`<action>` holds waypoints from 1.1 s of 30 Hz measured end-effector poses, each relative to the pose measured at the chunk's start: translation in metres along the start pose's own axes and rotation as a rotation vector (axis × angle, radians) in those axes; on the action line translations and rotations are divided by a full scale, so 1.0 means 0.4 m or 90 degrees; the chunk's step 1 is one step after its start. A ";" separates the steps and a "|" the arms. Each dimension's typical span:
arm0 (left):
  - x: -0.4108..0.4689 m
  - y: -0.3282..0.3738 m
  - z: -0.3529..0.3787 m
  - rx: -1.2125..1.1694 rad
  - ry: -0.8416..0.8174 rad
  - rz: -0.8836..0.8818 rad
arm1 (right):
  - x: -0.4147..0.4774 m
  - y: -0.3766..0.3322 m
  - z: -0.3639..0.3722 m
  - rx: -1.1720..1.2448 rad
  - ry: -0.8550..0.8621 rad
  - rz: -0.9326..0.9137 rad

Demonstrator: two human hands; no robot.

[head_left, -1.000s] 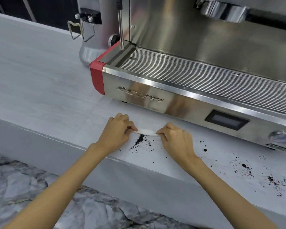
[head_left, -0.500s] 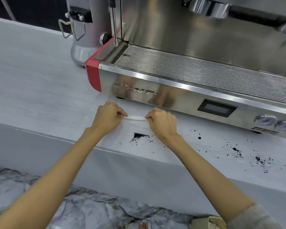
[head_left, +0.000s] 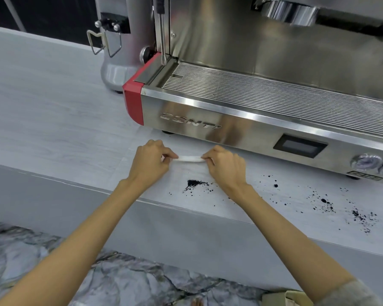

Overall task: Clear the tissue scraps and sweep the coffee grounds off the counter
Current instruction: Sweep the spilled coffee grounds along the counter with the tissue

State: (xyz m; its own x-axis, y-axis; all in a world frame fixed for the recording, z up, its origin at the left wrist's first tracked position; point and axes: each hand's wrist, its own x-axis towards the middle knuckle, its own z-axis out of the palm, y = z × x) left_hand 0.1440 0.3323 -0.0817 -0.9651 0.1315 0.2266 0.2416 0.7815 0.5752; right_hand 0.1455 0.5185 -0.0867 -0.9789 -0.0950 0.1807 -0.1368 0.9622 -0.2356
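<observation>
A pale grey desk (head_left: 53, 129) fills the view, with a steel coffee machine (head_left: 274, 102) trimmed in red standing at its back right and a grey grinder (head_left: 119, 62) just beside the machine's left end. In front of the machine, two bare arms reach in. The left hand (head_left: 149, 164) and right hand (head_left: 227, 167) sit near each other, fingers curled, each pinching one end of a thin white tissue (head_left: 189, 159) stretched between them just over the desk. Nearer the desk's front edge, below the tissue and between the wrists, lies a small dark heap of coffee grounds (head_left: 194, 183); more specks (head_left: 325, 203) are scattered far to the right.
</observation>
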 end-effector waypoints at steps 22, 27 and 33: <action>-0.126 0.003 -0.086 0.036 0.033 -0.156 | 0.053 -0.062 -0.038 0.110 -0.062 -0.230; -0.200 0.021 -0.049 0.030 0.055 -0.300 | 0.112 -0.112 0.009 0.089 -0.162 -0.378; -0.225 0.115 0.040 0.019 0.096 -0.353 | 0.125 -0.077 -0.003 0.069 -0.175 -0.455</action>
State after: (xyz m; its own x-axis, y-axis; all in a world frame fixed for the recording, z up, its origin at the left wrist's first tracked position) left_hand 0.2403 0.3661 -0.0883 -0.9211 -0.3892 0.0080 -0.3012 0.7258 0.6185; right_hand 0.1008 0.4843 -0.0694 -0.6479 -0.7572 0.0834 -0.7497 0.6143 -0.2463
